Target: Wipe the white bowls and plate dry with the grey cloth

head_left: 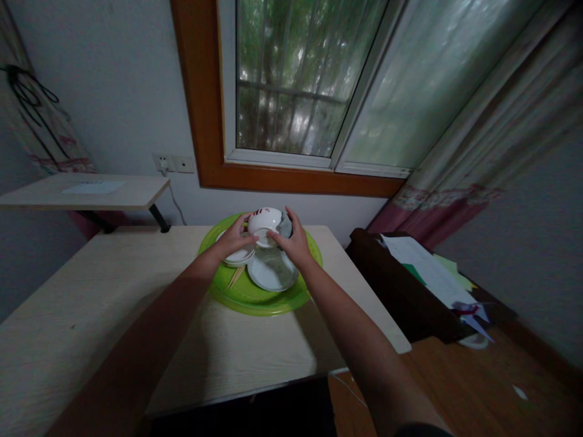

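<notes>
A white bowl with red and dark marks is held tilted between my two hands, its foot turned toward me. My left hand grips its left side. On the other side, my right hand closes around it, thumb near the foot. A greyish thing, too blurred to name, shows between the bowl and my right fingers. Below lies a white plate on a round green tray. Stacked white dishes sit under my left hand, with wooden chopsticks beside them.
The tray rests on a pale wooden table. A raised shelf with a paper on it stands at the back left. Behind are a window and a wall socket. Right of the table, papers lie on a dark brown piece of furniture.
</notes>
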Demonstrator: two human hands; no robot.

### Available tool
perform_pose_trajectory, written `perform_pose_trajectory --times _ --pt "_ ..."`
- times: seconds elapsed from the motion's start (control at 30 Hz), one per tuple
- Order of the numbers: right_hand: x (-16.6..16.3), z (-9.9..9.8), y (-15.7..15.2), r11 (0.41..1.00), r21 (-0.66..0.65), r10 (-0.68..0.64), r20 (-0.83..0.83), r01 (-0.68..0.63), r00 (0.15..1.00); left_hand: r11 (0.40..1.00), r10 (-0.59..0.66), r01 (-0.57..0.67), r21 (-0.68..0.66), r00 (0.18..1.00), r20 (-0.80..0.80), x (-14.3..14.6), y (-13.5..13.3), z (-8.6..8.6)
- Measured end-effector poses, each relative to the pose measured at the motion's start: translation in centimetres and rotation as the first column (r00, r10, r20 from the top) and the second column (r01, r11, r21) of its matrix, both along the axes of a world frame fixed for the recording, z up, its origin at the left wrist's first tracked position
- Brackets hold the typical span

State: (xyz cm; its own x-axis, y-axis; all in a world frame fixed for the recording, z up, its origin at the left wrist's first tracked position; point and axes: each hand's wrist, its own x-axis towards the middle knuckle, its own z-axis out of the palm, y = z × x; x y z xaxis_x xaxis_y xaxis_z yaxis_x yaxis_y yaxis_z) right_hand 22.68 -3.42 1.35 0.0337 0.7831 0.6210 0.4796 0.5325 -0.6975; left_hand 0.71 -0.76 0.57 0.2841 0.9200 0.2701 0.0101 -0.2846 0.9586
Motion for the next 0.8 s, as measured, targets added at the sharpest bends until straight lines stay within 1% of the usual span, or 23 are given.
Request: perform_pose_trajectory --times 0.13,0.3,0.4,0.53,0.63,0.7,0.8 --pt "-0.14 0.04 -0.23 0.999 0.028 0.019 0.082 -0.022 0.996 1.0 0.014 -0.014 0.02 1.0 -0.011 -0.08 0.05 -0.07" --pt "-0.16 -0.29 0.05 0.998 0.048 0.023 0.091 -0.027 0.996 0.997 0.056 -0.053 0.056 0.998 -0.042 -0.05 0.36 -0.07" --pt "-0.04 -0.38 0.31 0.993 0.116 0.021 0.089 -0.031 0.996 0.99 0.11 -0.103 0.099 0.992 -0.066 -0.08 0.75 -0.33" --pt "0.29 -0.18 0.41 0.969 0.246 -0.004 0.148 -0.033 0.989 0.97 0.201 -0.185 0.159 0.975 -0.091 -0.06 0.97 -0.53" --pt "0.33 0.06 0.23 0.962 0.272 -0.038 0.186 -0.015 0.982 0.967 0.204 -0.185 0.177 0.974 -0.097 0.08 0.73 -0.38" --pt "0.17 0.22 -0.01 0.961 0.276 -0.041 0.24 -0.028 0.97 0.968 0.19 -0.17 0.182 0.977 -0.099 0.2 0.55 -0.27" --pt "-0.3 0.46 -0.56 0.953 0.278 0.005 0.392 -0.124 0.92 0.968 0.175 -0.15 0.201 0.978 -0.113 0.3 0.51 -0.26"
